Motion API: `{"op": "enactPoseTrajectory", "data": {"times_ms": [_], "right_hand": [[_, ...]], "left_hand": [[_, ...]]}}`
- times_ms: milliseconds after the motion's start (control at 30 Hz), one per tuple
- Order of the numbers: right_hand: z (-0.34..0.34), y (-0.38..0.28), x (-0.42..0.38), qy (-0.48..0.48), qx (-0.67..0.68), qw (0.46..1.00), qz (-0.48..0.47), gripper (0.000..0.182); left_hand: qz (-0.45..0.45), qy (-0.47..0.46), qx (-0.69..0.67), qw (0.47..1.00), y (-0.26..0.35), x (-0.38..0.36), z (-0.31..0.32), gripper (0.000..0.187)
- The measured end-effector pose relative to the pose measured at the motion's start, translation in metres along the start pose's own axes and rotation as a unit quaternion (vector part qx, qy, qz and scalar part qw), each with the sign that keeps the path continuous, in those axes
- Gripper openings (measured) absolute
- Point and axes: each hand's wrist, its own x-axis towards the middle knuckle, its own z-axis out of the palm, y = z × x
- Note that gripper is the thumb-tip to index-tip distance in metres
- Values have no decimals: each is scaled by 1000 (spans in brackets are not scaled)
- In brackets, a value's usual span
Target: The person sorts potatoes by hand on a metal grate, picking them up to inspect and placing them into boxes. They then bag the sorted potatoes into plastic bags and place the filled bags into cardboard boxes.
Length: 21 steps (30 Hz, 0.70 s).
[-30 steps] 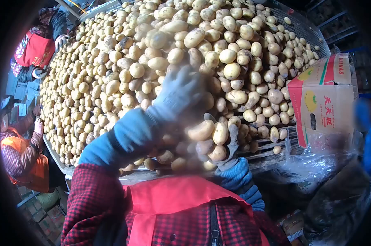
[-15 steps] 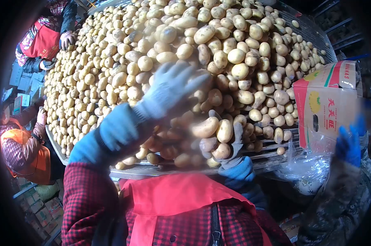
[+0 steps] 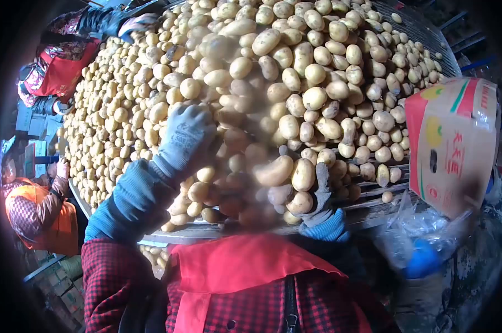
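A big heap of potatoes [image 3: 314,99] covers the slatted table in front of me. My left hand [image 3: 189,133], in a pale grey printed glove, lies on the heap left of the middle. Its fingers curl down among the potatoes, and what they grip is hidden. At the near edge, my right hand [image 3: 321,191], in a grey glove with a blue cuff, cradles several potatoes [image 3: 303,175] against its palm. Only its thumb side and a fingertip show behind them. A hazy smear blurs the middle of the view.
Bare table slats [image 3: 376,191] show at the near right. A printed cardboard box [image 3: 456,144] stands tilted there, with clear plastic [image 3: 398,227] below it and a co-worker's blue glove [image 3: 423,258]. Two more people, in a red apron [image 3: 68,69] and an orange vest [image 3: 59,222], are at the left.
My left hand has moved left and down, its spread fingers now curled onto the heap. My right hand stays with its potatoes. The co-worker's blue glove moved lower, and the box shifted slightly.
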Motion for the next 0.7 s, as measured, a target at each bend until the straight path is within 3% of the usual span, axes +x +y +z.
{"op": "enactPoseTrajectory", "data": {"times_ms": [67,133,233,333,500,533,567,633,700], "right_hand": [[2,4,1,-2,-7,1000,-6,67],[5,8,0,0,-21,1000,-14,68],[9,13,-6,4,-26,1000,-17,69],[3,0,-10,5,12,1000,4,70],[-4,-11,-7,-1,92,995,38,72],[-3,-10,-5,-5,105,993,44,72],[-2,-8,-2,-9,126,991,52,73],[-3,-5,4,-24,207,975,73,74],[-6,-2,12,-49,348,929,117,74]], "left_hand": [[-3,-30,-32,999,-3,12,15,34],[71,19,-44,996,14,42,25,46],[44,-210,8,977,44,102,1,39],[60,-303,119,944,54,130,10,31],[60,-247,83,964,38,112,21,22],[68,-214,85,971,23,101,52,22],[72,-229,83,967,26,96,34,23],[79,-259,79,959,32,87,-2,26],[69,-226,114,965,12,65,35,25]]}}
